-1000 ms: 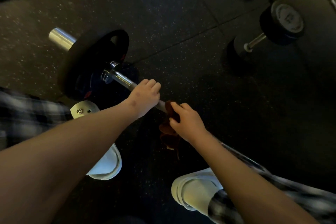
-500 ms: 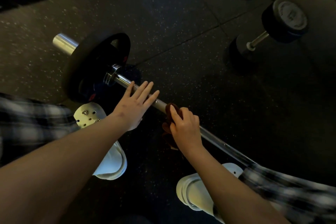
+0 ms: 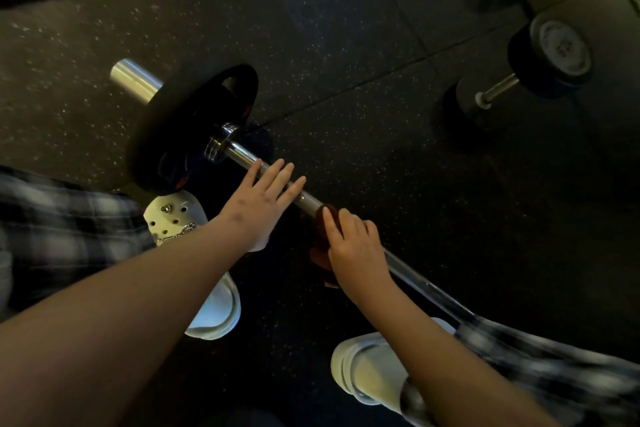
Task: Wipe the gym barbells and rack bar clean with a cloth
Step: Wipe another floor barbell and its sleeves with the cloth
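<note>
Right grip [image 3: 353, 246] around cloth [image 3: 318, 253] on barbell [image 3: 239, 151]

Beyond the chrome steel barbell shaft [image 3: 242, 153], speckled black rubber floor [image 3: 363, 135] lies open. A round black weight plate [image 3: 180, 121] blocks the shaft's left end, and two white foam clogs [image 3: 173, 218] crowd its near side.

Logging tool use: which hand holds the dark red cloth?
The right hand, fingers curled round the dark red cloth on the chrome barbell shaft. The left hand rests flat, fingers straight, on bare shaft nearer the black weight plate.
</note>
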